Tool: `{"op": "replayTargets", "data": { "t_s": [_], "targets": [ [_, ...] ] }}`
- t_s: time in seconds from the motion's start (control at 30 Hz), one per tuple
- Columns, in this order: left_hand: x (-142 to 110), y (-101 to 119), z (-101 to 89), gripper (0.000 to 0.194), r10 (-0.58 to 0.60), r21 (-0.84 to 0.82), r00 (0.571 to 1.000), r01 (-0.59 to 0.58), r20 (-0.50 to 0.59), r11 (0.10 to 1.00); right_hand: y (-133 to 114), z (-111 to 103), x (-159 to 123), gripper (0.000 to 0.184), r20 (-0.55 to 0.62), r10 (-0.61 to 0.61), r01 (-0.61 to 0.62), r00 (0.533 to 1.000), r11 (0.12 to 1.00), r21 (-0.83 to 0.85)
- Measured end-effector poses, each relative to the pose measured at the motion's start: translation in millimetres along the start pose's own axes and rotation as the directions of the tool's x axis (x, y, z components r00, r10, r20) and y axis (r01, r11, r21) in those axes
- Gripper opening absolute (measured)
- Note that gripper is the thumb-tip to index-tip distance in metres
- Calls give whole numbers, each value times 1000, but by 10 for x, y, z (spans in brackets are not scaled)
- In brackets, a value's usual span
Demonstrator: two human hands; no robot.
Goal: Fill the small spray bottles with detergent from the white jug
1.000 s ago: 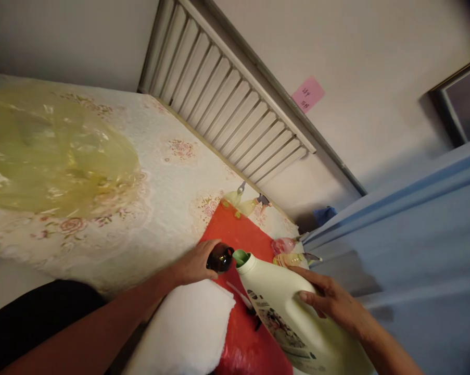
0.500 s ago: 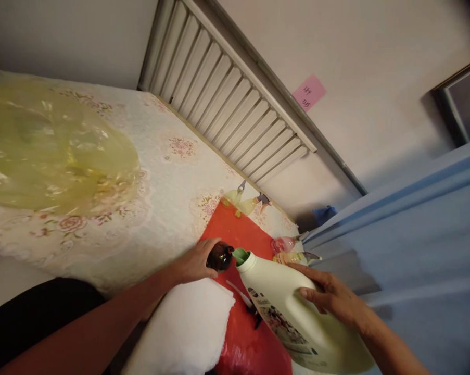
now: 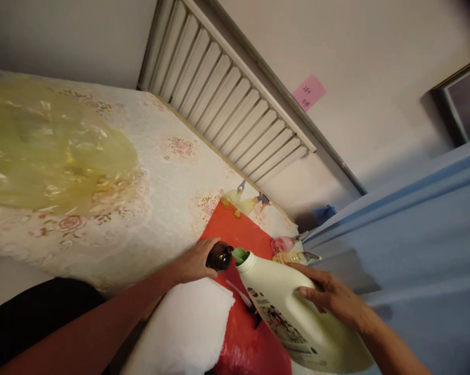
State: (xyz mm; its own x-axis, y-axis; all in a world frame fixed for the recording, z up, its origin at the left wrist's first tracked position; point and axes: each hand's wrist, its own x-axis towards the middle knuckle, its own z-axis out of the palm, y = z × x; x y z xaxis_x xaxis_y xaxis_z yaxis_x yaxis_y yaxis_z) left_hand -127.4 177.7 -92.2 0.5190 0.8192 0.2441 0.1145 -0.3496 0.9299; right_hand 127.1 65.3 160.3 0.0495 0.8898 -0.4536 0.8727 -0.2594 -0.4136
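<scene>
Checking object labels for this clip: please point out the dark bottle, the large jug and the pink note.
Dark bottle (image 3: 218, 256): head view, its body.
Large jug (image 3: 293, 302): head view, its side.
Pink note (image 3: 309, 92): head view, its middle.

Black clothing (image 3: 43, 317): at 8 o'clock, plain and dark, with a smooth, rounded outer edge; which garment it is cannot be told.
Left forearm (image 3: 117, 317): bare, slender, widening from the wrist.
Left hand (image 3: 195, 263): bare, with a narrow wrist.
Right forearm (image 3: 391, 341): bare, at 4 o'clock.
Right hand (image 3: 332, 297): bare, with slim fingers and faint creases over the knuckles.
</scene>
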Motion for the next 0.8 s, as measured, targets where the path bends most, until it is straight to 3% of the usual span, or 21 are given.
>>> {"op": "replayTargets", "data": {
  "t_s": [0.8],
  "targets": [
    [-7,-20,3,82,8,-10,1000,-8,-1,1000,40,-30,3,68,24,1,-1,1000,1000,26]
  ]
}}
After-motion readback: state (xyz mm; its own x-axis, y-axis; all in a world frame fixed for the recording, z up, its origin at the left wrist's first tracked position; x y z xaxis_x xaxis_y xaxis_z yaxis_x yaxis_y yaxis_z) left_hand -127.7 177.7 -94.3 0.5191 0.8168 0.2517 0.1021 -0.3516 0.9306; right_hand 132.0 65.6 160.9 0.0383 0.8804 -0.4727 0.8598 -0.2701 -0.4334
